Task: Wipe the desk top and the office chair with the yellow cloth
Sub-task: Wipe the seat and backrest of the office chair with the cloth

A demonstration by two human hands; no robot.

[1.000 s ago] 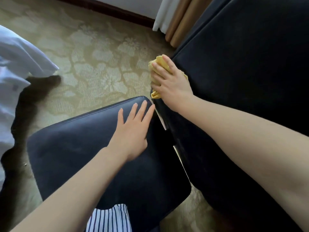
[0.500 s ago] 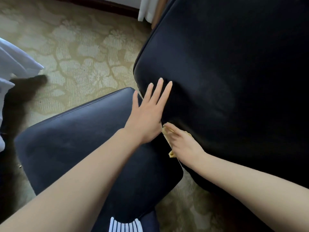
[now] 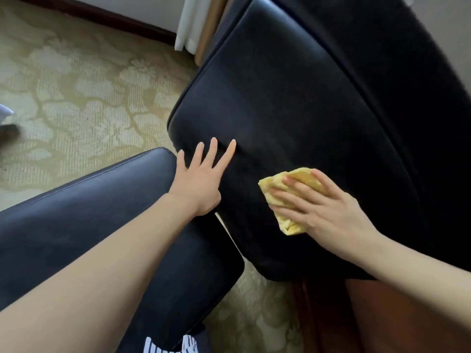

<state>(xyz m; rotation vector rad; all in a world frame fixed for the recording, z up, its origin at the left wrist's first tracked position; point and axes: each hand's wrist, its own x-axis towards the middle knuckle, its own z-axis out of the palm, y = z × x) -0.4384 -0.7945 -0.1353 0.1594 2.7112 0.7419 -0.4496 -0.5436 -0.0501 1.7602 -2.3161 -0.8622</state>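
Head view: yellow cloth [image 3: 286, 221] lies under right hand [image 3: 328, 212], against office chair [image 3: 293, 98].

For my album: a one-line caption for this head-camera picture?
Right hand presses a yellow cloth on the black chair back; left hand rests flat beside it.

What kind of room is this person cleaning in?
Probably a hotel room or a carpeted office, though that is a guess. It has a floral patterned carpet, a black leather office chair, and a curtain hanging by the wall.
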